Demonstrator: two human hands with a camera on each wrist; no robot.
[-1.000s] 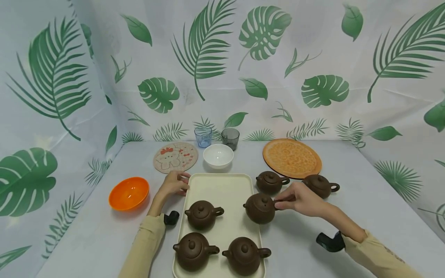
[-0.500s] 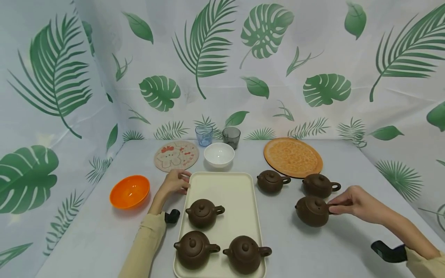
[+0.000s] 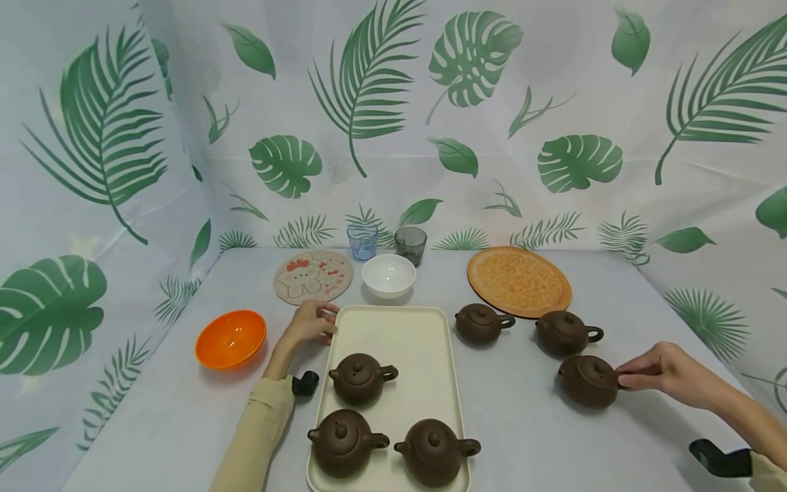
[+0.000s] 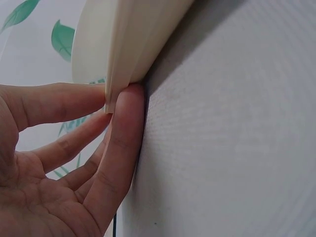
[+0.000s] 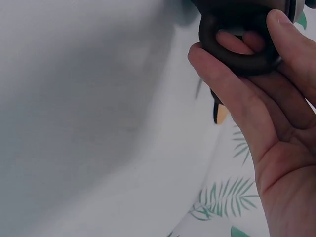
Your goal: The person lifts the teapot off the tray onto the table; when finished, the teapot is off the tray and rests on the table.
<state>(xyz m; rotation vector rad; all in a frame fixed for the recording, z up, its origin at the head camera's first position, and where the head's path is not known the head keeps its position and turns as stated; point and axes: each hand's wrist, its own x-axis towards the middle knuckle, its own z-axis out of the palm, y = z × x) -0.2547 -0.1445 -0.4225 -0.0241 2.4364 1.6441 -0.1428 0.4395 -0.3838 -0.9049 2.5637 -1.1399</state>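
Note:
My right hand (image 3: 670, 372) pinches the ring handle of a dark brown teapot (image 3: 587, 383) at the right of the table; in the right wrist view the fingers wrap that handle (image 5: 242, 63). The teapot tilts slightly, low over the tabletop. My left hand (image 3: 309, 322) holds the left rim of a cream tray (image 3: 399, 335), thumb and finger on either side of the edge (image 4: 121, 59) in the left wrist view. On the tray stand one teapot (image 3: 359, 379) at middle left, another teapot (image 3: 341, 443) at front left and a third teapot (image 3: 433, 451) at front right.
Two more teapots stand right of the tray: one teapot (image 3: 481, 324) near its corner, another teapot (image 3: 562, 333) just behind the held one. Around them are an orange bowl (image 3: 230, 339), a white bowl (image 3: 389, 277), two glasses (image 3: 410, 244), a rabbit mat (image 3: 313, 276) and an orange round mat (image 3: 519, 281).
My right hand has carried the teapot from the tray's right edge out to the right, lower and nearer the tabletop. The left hand keeps its hold on the tray.

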